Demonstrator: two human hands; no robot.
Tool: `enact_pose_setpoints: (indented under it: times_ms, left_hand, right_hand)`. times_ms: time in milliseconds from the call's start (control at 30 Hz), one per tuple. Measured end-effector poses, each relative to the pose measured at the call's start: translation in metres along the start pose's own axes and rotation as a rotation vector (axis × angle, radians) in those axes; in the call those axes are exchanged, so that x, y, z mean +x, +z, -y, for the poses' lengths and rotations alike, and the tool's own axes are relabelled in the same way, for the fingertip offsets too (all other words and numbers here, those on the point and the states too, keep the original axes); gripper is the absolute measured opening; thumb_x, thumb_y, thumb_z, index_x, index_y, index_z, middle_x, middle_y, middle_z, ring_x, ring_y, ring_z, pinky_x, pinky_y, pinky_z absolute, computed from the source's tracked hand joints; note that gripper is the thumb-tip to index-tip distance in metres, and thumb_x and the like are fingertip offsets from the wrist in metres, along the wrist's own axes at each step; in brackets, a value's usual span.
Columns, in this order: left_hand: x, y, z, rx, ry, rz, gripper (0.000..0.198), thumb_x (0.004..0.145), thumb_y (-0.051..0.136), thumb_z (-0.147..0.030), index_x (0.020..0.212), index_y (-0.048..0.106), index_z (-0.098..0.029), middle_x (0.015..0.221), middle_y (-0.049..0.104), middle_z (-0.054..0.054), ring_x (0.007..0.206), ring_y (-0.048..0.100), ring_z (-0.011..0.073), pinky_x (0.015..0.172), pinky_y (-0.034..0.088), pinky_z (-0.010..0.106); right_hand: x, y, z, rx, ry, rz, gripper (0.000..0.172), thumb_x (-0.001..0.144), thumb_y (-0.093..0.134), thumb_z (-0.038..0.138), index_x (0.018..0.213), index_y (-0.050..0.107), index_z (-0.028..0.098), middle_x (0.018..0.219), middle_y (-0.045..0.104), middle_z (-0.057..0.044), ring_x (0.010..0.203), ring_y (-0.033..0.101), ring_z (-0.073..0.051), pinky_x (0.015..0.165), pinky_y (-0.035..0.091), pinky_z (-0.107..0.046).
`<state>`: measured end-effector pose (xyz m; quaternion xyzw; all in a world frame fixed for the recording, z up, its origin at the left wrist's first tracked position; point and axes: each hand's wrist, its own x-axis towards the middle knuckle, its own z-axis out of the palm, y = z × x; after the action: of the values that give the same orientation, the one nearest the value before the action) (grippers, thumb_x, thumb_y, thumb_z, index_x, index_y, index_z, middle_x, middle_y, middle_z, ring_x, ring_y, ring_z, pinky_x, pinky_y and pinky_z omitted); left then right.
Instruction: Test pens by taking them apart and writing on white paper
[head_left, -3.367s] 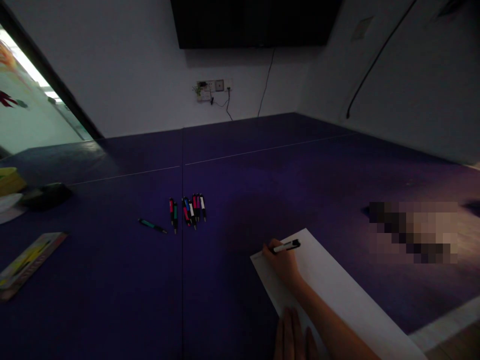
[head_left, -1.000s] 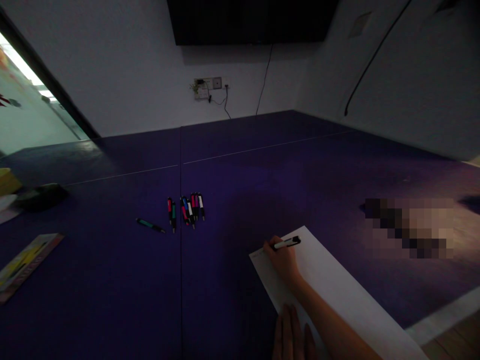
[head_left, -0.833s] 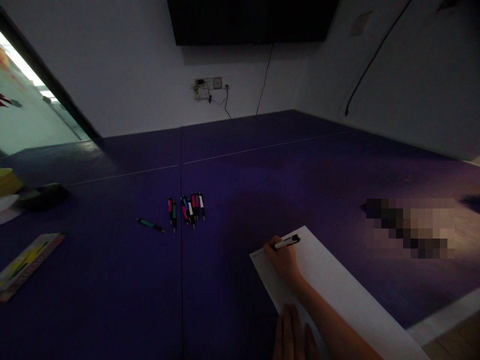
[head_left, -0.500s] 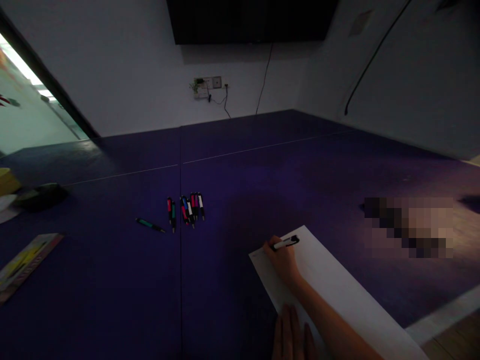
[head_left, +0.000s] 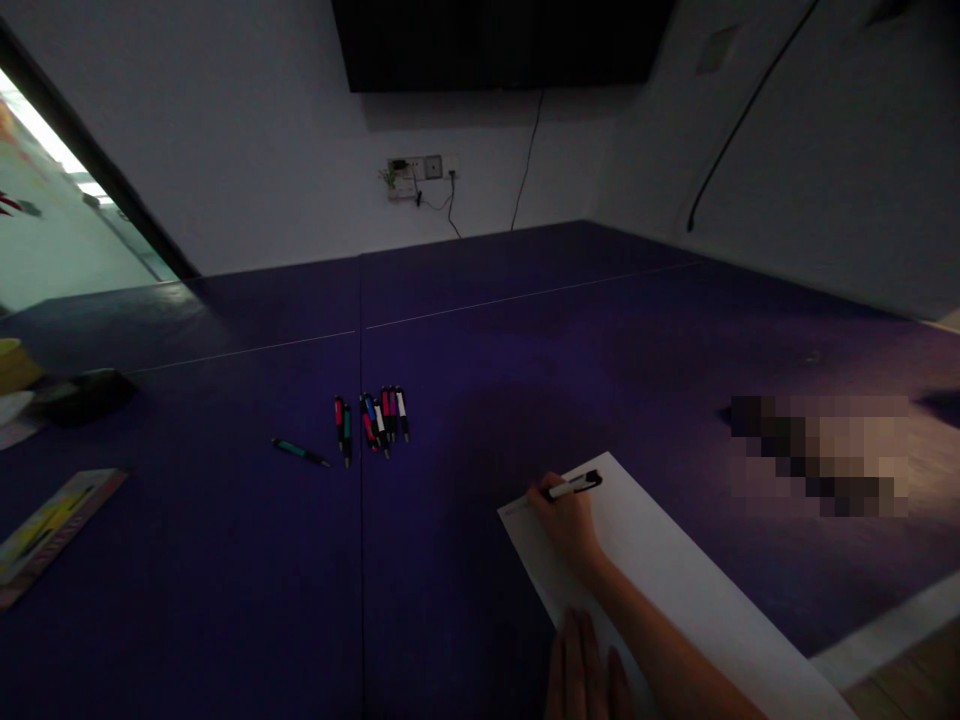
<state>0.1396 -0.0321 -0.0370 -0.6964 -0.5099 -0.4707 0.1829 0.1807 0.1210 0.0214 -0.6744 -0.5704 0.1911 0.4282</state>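
Nearby, loose pens [head_left: 380, 418] apart from paper [head_left: 667, 560].

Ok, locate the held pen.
In the head view, right of centre: the white-and-black pen is in the right hand, over the far end of the white paper.

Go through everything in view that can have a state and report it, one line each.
Right hand: closed around a pen, resting on paper.
White-and-black pen: gripped, tilted; tip hidden.
Left hand: fingers extended over the paper's edge.
Paper: lying flat.
Lone teal-and-black pen: lying apart, unheld.
Grouped pens: lying close together, some overlapping.
Television: wall-mounted, screen dark.
Wall sockets: black plugs inserted.
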Motion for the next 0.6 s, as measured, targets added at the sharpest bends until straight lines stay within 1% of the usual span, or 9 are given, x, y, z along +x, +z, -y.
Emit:
enact_pose_setpoints:
  times_ms: [133,300,467,600]
  left_hand:
    - [-0.0007,0.0006,0.0001,0.019,-0.003,0.026,0.030,0.078,0.030,-0.005,0.081,0.058,-0.015,0.086,0.067,0.008,0.090,0.060,0.0204,0.068,0.051,0.030]
    - [0.0008,0.0005,-0.0003,0.024,0.029,-0.007,0.030,0.078,0.029,-0.005,0.081,0.057,-0.014,0.084,0.067,0.009,0.089,0.061,0.0203,0.070,0.050,0.031]
    - [-0.0009,0.0006,-0.0013,0.021,-0.028,0.023,0.028,0.079,0.031,-0.006,0.085,0.057,-0.015,0.086,0.067,0.009,0.089,0.061,0.0197,0.070,0.050,0.031]
    - [0.0002,0.0005,0.0003,0.023,0.027,0.000,0.030,0.078,0.028,-0.005,0.082,0.056,-0.014,0.083,0.067,0.009,0.089,0.061,0.0199,0.068,0.051,0.030]
  right_hand:
    - [0.0006,0.0008,0.0014,-0.008,0.026,-0.034,0.027,0.063,0.043,0.038,0.044,0.034,0.022,0.036,0.031,0.006,0.038,0.032,-0.009,0.041,0.023,-0.024]
    - [0.0002,0.0016,0.0011,-0.001,0.015,-0.038,0.026,0.062,0.042,0.038,0.044,0.034,0.022,0.037,0.031,0.006,0.038,0.031,-0.009,0.041,0.022,-0.023]
    - [0.0009,0.0008,-0.0004,0.005,0.003,-0.010,0.027,0.063,0.041,0.039,0.044,0.032,0.023,0.038,0.030,0.006,0.038,0.032,-0.009,0.042,0.023,-0.024]
    - [0.0013,0.0015,-0.0003,0.014,0.011,-0.031,0.027,0.062,0.041,0.039,0.044,0.031,0.023,0.038,0.030,0.006,0.038,0.031,-0.009,0.042,0.023,-0.024]
